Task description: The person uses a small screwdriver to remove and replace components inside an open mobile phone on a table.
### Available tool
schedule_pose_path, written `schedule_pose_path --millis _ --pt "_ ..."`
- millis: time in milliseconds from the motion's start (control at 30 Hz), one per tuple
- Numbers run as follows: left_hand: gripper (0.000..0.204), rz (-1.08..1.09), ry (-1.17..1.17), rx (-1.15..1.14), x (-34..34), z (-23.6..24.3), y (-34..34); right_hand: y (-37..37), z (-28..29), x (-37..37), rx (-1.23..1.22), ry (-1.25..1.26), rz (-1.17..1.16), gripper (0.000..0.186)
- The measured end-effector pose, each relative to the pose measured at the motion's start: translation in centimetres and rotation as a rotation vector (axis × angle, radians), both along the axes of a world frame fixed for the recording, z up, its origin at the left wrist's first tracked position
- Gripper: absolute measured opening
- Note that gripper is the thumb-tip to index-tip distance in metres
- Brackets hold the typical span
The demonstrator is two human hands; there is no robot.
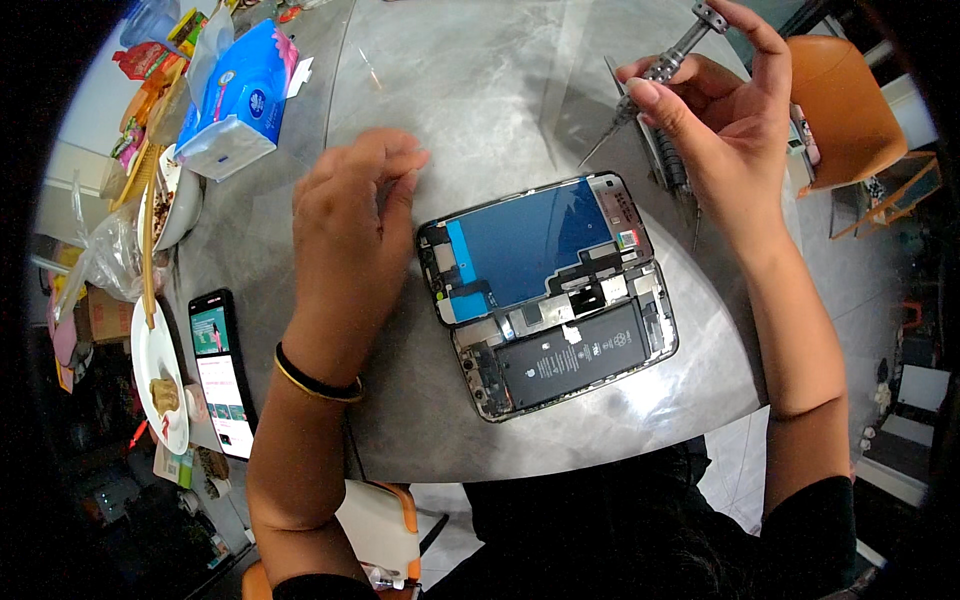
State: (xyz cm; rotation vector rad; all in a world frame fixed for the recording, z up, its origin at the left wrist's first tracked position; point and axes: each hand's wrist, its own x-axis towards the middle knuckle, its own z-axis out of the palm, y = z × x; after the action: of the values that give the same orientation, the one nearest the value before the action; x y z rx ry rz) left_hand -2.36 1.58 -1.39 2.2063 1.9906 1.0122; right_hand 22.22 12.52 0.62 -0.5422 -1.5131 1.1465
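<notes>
An opened smartphone lies on the grey table, its lifted screen panel [535, 240] on the far side and its body with the black battery [572, 356] on the near side. The two halves touch along a long edge. My right hand [738, 135] grips a slim metal precision screwdriver [664, 68] above the table, tip pointing down and left, just beyond the phone's far edge. Left of the phone, my left hand [350, 195] hovers with thumb and fingertips pinched together; whatever they may hold is too small to tell. Partly behind my right hand lie thin dark tools [668, 160].
A second smartphone [222, 375] with its screen lit lies at the left, beside a white plate [150, 345] of food scraps. Beyond stand a bowl [180, 205] with chopsticks and a blue tissue pack [240, 100]. An orange chair [850, 110] is at the far right.
</notes>
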Motion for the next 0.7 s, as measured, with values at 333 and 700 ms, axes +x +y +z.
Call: schedule_pose_path --millis 333,700 --pt "0.011 -0.011 0.247 0.041 1.2 0.9 -0.2 0.2 -0.1 0.2 0.012 -0.042 0.013 0.067" --pt "0.012 0.013 0.288 -0.004 1.0 0.8 -0.4 0.3 -0.4 -0.1 0.008 -0.005 0.053 0.066"
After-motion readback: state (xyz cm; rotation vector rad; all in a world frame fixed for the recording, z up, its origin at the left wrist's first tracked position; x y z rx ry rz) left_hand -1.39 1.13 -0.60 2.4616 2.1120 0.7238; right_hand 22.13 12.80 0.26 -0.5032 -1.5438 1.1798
